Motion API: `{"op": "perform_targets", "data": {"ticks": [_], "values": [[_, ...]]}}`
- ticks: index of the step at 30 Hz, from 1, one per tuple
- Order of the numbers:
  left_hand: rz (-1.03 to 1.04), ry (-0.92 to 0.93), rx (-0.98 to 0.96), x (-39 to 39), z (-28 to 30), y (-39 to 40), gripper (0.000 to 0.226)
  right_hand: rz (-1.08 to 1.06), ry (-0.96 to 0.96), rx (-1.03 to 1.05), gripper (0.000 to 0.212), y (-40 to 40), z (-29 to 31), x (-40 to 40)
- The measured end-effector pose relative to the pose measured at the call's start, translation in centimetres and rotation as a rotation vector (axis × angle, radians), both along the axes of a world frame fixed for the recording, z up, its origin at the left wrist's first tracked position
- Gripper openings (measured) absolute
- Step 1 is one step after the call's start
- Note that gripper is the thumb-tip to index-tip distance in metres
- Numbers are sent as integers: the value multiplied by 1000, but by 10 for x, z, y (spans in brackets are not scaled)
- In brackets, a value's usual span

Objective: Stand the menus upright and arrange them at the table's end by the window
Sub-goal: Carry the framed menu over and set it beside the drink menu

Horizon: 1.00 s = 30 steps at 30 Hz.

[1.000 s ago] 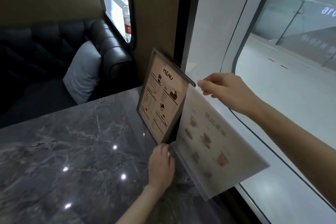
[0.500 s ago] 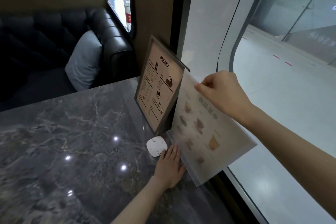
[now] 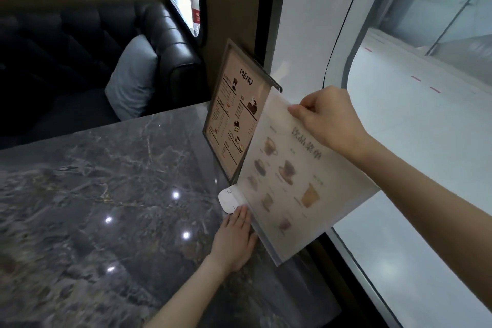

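Note:
A brown framed menu [image 3: 234, 120] headed "MENU" stands upright at the window end of the dark marble table [image 3: 106, 194]. In front of it a pale drinks menu [image 3: 292, 181] in a clear acrylic holder stands upright and tilted. My right hand [image 3: 327, 120] pinches its top edge. My left hand [image 3: 234, 239] lies flat on the table against the holder's lower edge, fingers together.
A small white rounded device [image 3: 228, 201] lies on the table at the menus' foot. The large window [image 3: 399, 114] runs along the table's right side. A black leather sofa [image 3: 106, 48] with a grey cushion [image 3: 133, 80] is behind the table. A water bottle [image 3: 195, 5] stands on the far sill.
The drinks menu has swung more upright and closer to the brown menu. My left hand slid back from the brown menu's base, uncovering the white device, and now rests at the drinks menu's lower edge.

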<state>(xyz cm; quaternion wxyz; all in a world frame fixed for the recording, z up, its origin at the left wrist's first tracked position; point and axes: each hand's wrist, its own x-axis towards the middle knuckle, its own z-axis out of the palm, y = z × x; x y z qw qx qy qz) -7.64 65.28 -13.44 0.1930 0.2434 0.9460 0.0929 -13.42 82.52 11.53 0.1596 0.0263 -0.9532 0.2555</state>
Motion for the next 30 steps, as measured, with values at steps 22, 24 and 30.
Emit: {"op": "perform_targets", "data": {"ticks": [22,24,30], "values": [[6,-104,13,-9,9,-2,60,-72,-96,-42,39,10,2,-5],[19,-117,19,-11,10,-1,60,-40,-81,41,37,9,3,-3],[147,-152,198,-18,28,-5,52,83,1,384,34,0,10,1]]}}
